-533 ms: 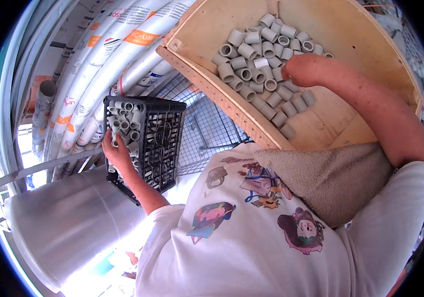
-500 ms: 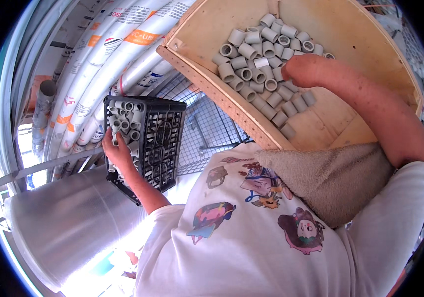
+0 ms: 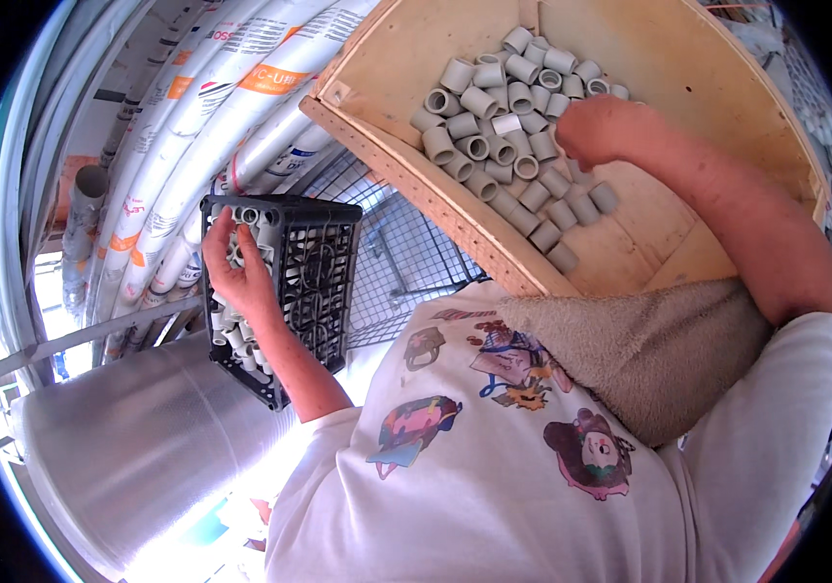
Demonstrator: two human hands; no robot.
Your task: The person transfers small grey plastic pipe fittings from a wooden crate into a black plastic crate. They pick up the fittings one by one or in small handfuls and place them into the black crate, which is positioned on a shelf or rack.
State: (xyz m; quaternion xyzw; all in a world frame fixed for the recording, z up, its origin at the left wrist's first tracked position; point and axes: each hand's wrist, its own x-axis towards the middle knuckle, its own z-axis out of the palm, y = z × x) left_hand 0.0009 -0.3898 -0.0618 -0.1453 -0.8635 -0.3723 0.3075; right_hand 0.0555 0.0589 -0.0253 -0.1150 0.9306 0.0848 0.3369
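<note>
Grey pipe couplings (image 3: 477, 102) lie heaped in a wooden bin (image 3: 717, 87) at the upper right. My right hand (image 3: 603, 131) is down among them, its fingers curled at the heap's right side; the back of the hand hides whatever they hold. On the left, a black plastic crate (image 3: 324, 282) is filled with more grey fittings (image 3: 231, 335). Over its top opening my left hand (image 3: 241, 272) reaches with fingers stretched and apart, the tips at the upper fittings. Nothing shows gripped in it.
White plastic pipes (image 3: 231, 126) with orange bands lean behind the crate. A wire mesh basket (image 3: 392, 253) sits between crate and bin. At the lower left lies a big roll of clear wrap (image 3: 134, 437). Brown cloth (image 3: 649, 350) drapes over the bin's near side.
My left hand has moved up over the crate's fittings, toward its far end. My right hand has shifted slightly right within the bin, fingers more curled.
</note>
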